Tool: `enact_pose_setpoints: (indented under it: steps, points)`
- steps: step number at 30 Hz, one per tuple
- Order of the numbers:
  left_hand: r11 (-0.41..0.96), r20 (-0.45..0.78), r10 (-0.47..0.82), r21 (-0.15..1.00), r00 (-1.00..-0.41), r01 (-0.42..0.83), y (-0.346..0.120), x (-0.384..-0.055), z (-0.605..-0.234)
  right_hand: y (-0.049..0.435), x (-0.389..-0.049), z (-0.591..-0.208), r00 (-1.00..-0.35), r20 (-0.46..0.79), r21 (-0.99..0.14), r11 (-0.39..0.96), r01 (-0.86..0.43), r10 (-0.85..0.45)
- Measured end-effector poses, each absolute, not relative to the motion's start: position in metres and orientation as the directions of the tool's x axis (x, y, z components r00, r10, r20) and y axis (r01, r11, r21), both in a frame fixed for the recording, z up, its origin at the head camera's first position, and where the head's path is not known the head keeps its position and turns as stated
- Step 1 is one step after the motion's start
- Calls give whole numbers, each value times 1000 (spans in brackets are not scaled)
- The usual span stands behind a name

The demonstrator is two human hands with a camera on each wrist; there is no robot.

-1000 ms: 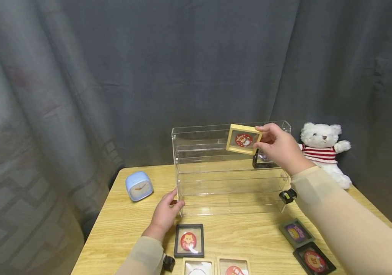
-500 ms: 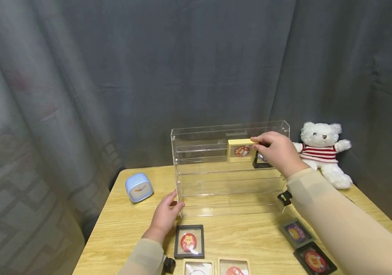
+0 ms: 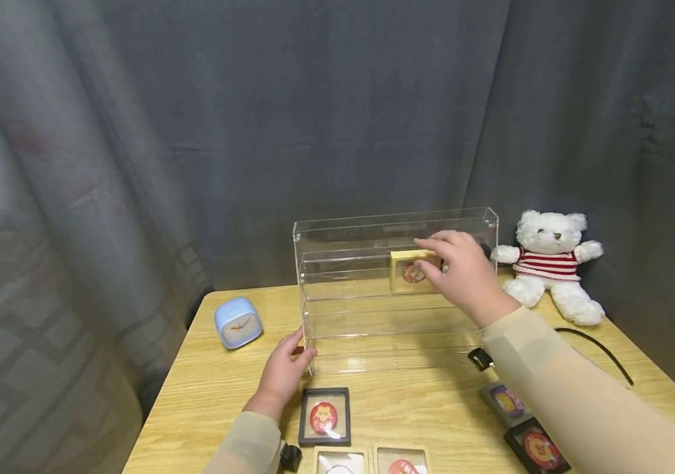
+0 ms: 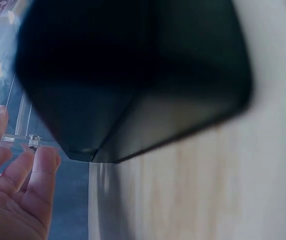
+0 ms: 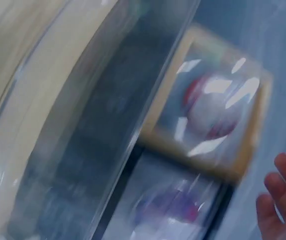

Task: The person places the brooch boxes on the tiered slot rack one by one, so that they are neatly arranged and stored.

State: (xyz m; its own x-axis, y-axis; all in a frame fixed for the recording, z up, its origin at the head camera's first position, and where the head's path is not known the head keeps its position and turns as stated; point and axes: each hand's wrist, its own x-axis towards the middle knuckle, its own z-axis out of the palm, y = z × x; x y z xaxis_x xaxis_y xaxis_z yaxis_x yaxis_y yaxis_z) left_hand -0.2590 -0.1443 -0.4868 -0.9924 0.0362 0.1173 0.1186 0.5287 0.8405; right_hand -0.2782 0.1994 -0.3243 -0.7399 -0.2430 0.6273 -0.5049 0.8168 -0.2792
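Note:
My left hand grips the left upright of a clear acrylic display rack, thumb and fingers on either side of the panel in the left wrist view. On an upper tier stands a pale yellow floating display frame with a red round badge. My right hand overlaps that frame in the head view, thumb and fingers spread. The right wrist view shows its relaxed fingertips apart from the frame. Beside the yellow frame sits a black frame with a purple badge, hidden behind my right hand in the head view.
Black and pale badge frames lie on the wooden table in front. A grey frame and another black frame lie at right. A blue clock stands left, a white teddy bear right.
The yellow frame went down from above onto the rack's upper tier beside the black one. My right hand loosened from it and shifted slightly left. My left hand stayed on the rack.

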Motion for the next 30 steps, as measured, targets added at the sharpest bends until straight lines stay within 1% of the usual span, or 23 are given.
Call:
enact_pose_setpoints:
  steps: [2, 4, 6, 8, 10, 13, 17, 20, 23, 30]
  points:
    - [534, 127, 35, 836, -991, 126, -146, -258, -487, 180, -268, -326, -762, 576, -316, 778, -542, -297]
    - [535, 123, 35, 836, -992, 123, -147, -258, -486, 157, -254, -332, -802, 468, -370, 742, -559, -371]
    - [534, 124, 38, 836, -992, 125, -148, -258, -486, 136, -243, -344, -823, 334, -413, 714, -566, -459]
    - [530, 119, 37, 839, -992, 120, -148, -259, -485, 117, -235, -364, -809, 222, -434, 688, -582, -544]
    - [527, 118, 41, 841, -992, 122, -148, -259, -485, 101, -230, -387, -790, 137, -444, 676, -589, -598]
    - [519, 124, 48, 845, -991, 131, -147, -260, -486, 86, -223, -420, -796, 11, -477, 696, -537, -606]
    - [516, 138, 62, 843, -989, 150, -145, -261, -486, 77, -214, -450, -822, -135, -473, 765, -437, -554]
    - [526, 137, 62, 837, -989, 149, -144, -260, -486, 74, -210, -462, -825, -172, -459, 785, -417, -539]
    - [526, 127, 53, 840, -990, 136, -144, -260, -485, 72, -208, -468, -829, -177, -485, 780, -396, -531]
    - [525, 132, 46, 840, -990, 137, -147, -261, -486, 73, -211, -470, -845, -120, -638, 693, -337, -521]
